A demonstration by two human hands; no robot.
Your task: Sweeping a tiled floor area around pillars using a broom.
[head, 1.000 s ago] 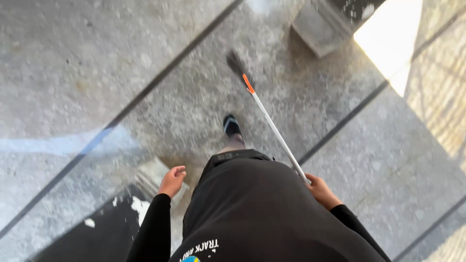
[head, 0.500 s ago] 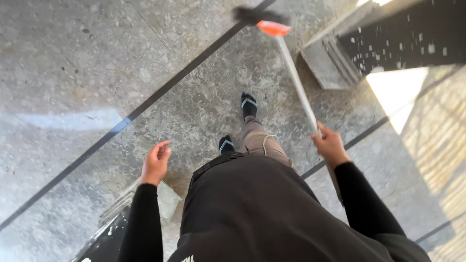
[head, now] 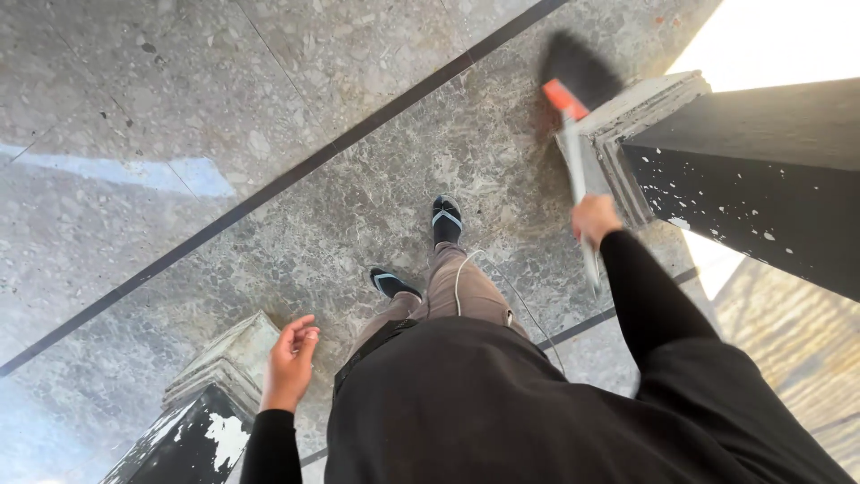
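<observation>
R hand [head: 595,220] fingers clamped on broom [head: 573,152], bristles at pillar base [head: 627,116]. L hand [head: 291,358] free, fingers loosely apart. Floor [head: 269,116] looks mostly swept

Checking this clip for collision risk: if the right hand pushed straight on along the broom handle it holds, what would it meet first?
Probably the base of the dark pillar: the right hand points along the broom, whose head already blurs against that stepped base. Depth is unclear.
</observation>
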